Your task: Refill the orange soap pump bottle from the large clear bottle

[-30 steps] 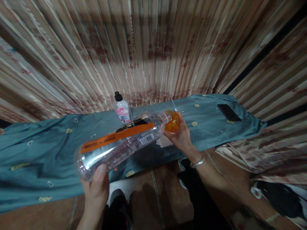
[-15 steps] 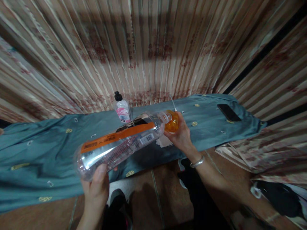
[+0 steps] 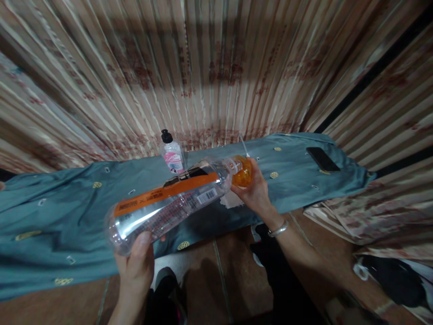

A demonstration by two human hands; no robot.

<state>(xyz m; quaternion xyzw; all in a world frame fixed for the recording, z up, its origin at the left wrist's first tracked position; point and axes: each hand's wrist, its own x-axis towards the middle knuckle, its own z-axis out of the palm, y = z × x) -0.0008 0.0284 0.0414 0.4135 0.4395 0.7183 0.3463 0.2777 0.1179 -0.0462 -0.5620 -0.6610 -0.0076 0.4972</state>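
My left hand (image 3: 137,266) grips the base of a large clear plastic bottle (image 3: 169,203) with an orange label, tipped so that its neck points up and to the right. The neck meets a small orange container (image 3: 242,171) held in my right hand (image 3: 255,192), whose fingers are wrapped around it. A thin white stick or straw (image 3: 244,147) rises just behind the orange container. Both hands hover above the near edge of a table draped in teal cloth (image 3: 50,216).
A small clear bottle (image 3: 172,155) with a black cap and pink label stands at the back of the cloth. A black phone (image 3: 323,159) lies at the right end. Striped curtains (image 3: 216,67) hang behind. A pale scrap (image 3: 232,201) lies under the hands.
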